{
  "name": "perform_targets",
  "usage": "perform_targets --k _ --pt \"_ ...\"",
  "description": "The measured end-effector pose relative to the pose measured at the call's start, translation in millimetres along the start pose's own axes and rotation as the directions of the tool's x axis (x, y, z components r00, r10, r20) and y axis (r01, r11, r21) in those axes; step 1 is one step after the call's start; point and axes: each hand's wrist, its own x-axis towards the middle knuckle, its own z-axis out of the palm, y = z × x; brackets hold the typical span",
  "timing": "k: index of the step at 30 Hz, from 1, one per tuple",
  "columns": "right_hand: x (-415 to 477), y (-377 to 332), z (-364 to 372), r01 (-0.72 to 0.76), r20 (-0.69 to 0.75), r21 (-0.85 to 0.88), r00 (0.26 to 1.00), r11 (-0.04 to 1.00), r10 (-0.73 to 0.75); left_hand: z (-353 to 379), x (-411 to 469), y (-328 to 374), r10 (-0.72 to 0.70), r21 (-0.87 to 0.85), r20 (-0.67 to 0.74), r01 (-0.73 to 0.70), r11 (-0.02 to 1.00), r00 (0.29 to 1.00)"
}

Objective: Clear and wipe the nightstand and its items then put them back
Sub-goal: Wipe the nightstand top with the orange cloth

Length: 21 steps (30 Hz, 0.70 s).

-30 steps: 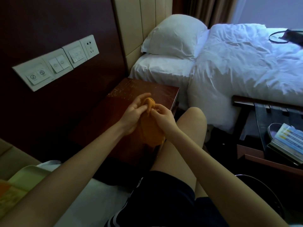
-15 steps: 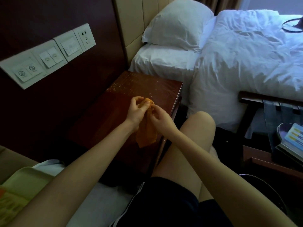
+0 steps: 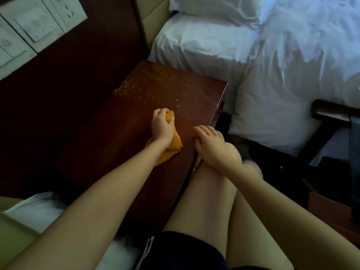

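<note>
The dark red-brown nightstand (image 3: 169, 90) fills the middle of the view, its top scratched at the far end and bare of items. My left hand (image 3: 162, 124) grips a bunched orange cloth (image 3: 176, 142) and holds it down on the middle of the top; the cloth's zigzag edge trails toward me under the wrist. To the right, my right hand (image 3: 212, 142) lies with relaxed fingers on the nightstand's right front edge, holding nothing, just above my bare knee.
A bed with white sheets and duvet (image 3: 272, 61) stands right of the nightstand. White switch and socket plates (image 3: 35, 26) sit on the dark wall panel at left. A dark wooden rack (image 3: 331, 114) is at far right. Pale bedding lies at bottom left.
Both hands held the cloth up in the air before. Now my left hand alone has it pressed onto the nightstand top, and my right hand has let go and dropped to the edge. The view tilted down.
</note>
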Motion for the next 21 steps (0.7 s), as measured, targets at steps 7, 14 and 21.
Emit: perform_targets --k 7,14,21 --pt "14.2 3.2 5.7 0.002 -0.053 -0.022 0.999 1.000 -0.003 24.5 -1.4 -8.2 0.248 0.168 0.029 -0.249 0.954 0.968" --pt "13.0 0.0 13.7 0.033 0.081 -0.154 0.996 0.988 -0.021 11.0 -14.6 -27.5 0.439 0.160 0.057 -0.442 0.883 0.897" --pt "14.1 -3.6 12.3 0.021 0.132 -0.116 0.991 0.993 -0.005 23.8 1.5 -15.0 0.258 0.129 0.007 -0.257 0.958 0.966"
